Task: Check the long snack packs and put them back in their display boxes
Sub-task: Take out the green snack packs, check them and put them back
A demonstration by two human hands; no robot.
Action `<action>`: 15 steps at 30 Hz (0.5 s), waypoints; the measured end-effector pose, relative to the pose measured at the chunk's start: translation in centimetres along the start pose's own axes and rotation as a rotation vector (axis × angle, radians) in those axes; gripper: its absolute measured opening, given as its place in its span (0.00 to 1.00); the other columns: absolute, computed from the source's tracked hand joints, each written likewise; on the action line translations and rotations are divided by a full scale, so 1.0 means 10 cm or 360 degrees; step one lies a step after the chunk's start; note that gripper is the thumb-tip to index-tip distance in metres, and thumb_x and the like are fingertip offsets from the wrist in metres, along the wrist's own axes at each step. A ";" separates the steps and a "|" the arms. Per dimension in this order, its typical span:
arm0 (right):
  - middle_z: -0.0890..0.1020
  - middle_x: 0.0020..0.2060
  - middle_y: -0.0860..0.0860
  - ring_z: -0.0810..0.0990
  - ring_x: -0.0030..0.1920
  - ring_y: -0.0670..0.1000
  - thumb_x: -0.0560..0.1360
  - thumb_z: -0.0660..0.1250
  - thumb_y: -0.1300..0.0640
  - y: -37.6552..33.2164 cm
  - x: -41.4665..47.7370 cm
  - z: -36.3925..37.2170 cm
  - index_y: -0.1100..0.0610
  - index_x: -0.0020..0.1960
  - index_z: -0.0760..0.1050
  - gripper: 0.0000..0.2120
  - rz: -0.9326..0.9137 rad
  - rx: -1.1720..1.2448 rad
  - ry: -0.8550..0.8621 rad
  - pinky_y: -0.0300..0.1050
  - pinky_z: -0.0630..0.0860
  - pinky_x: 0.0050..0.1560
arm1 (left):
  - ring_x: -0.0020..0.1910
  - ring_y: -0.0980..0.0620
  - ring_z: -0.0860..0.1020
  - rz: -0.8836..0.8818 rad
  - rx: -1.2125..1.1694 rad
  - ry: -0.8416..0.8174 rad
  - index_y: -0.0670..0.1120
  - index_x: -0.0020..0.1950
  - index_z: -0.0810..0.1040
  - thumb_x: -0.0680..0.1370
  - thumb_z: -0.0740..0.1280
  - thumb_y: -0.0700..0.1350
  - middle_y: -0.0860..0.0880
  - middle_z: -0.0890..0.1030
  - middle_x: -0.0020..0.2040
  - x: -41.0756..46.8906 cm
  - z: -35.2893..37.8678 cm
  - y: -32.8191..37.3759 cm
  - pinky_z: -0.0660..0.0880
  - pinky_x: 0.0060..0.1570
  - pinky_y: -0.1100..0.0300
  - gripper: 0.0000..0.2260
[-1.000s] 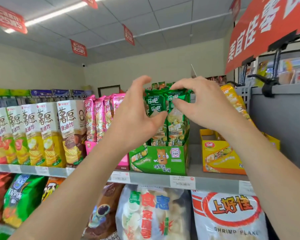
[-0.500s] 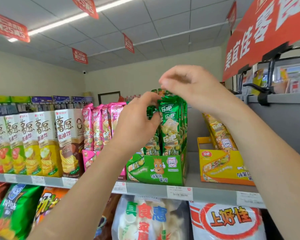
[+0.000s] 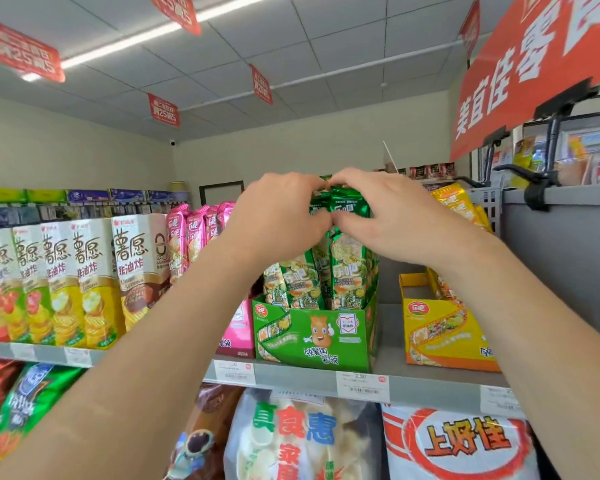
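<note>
Several long green snack packs (image 3: 347, 268) stand upright in a green display box (image 3: 314, 336) on the top shelf. My left hand (image 3: 274, 218) and my right hand (image 3: 392, 216) meet at the tops of these packs, fingers curled and pinching the upper edges of the green packs. Left of it, long pink packs (image 3: 191, 233) stand in a pink display box (image 3: 238, 336). To the right, a few long yellow packs (image 3: 459, 204) lean in a yellow display box (image 3: 445, 336). My hands hide the top seams of the green packs.
Tall potato-chip cartons (image 3: 84, 278) fill the shelf's left part. The shelf edge (image 3: 291, 375) carries price tags. Large snack bags (image 3: 305, 441) sit on the lower shelf. A grey partition (image 3: 561, 258) with a clip stands right, under a red sign (image 3: 534, 64).
My right hand has come down from above the green packs onto their tops. My left hand has risen to meet it there. The view shifted slightly downward.
</note>
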State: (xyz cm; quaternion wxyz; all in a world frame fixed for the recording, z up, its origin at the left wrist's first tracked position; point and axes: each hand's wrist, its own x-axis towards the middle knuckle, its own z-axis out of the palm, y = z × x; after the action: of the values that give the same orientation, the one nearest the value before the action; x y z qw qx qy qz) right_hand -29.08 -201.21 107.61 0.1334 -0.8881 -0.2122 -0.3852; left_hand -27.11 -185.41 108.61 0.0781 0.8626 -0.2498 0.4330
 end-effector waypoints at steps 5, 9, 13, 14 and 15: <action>0.79 0.53 0.53 0.74 0.59 0.55 0.81 0.59 0.52 0.12 0.00 0.05 0.52 0.65 0.75 0.14 -0.0020 0.0034 0.0036 0.54 0.70 0.60 | 0.58 0.45 0.78 -0.0140 -0.0344 -0.0275 0.50 0.58 0.81 0.78 0.58 0.50 0.48 0.83 0.55 0.18 -0.21 -0.01 0.73 0.60 0.53 0.15; 0.79 0.61 0.52 0.73 0.64 0.52 0.81 0.62 0.55 0.14 -0.04 0.06 0.51 0.68 0.74 0.16 -0.0003 0.0178 0.0124 0.44 0.67 0.60 | 0.57 0.51 0.78 -0.0189 -0.0385 -0.0398 0.50 0.63 0.78 0.79 0.58 0.35 0.49 0.82 0.58 0.32 -0.25 -0.06 0.72 0.56 0.61 0.19; 0.78 0.63 0.46 0.73 0.66 0.52 0.78 0.63 0.54 0.10 -0.07 0.05 0.44 0.65 0.73 0.16 -0.0012 0.0176 0.0151 0.58 0.69 0.65 | 0.53 0.51 0.81 -0.0172 -0.0251 -0.0522 0.53 0.57 0.84 0.76 0.67 0.39 0.50 0.85 0.52 0.44 -0.23 -0.06 0.76 0.58 0.57 0.14; 0.78 0.62 0.46 0.72 0.65 0.52 0.78 0.63 0.51 0.09 -0.07 0.06 0.43 0.65 0.73 0.16 0.0000 0.0168 0.0156 0.59 0.69 0.64 | 0.51 0.50 0.81 -0.0182 -0.0232 -0.0532 0.53 0.55 0.85 0.76 0.69 0.40 0.50 0.85 0.50 0.46 -0.23 -0.05 0.77 0.55 0.56 0.12; 0.78 0.61 0.46 0.72 0.65 0.51 0.77 0.63 0.47 0.08 -0.07 0.07 0.42 0.64 0.73 0.15 0.0015 0.0156 0.0163 0.60 0.68 0.63 | 0.47 0.51 0.81 -0.0194 -0.0221 -0.0533 0.53 0.52 0.86 0.75 0.70 0.40 0.51 0.85 0.46 0.47 -0.22 -0.05 0.76 0.51 0.58 0.11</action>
State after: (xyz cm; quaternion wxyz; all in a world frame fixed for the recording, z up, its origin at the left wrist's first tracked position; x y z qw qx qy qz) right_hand -28.70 -201.87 106.55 0.1891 -0.8607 -0.2194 -0.4186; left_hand -26.06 -185.96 113.72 0.1209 0.9286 -0.2359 0.2596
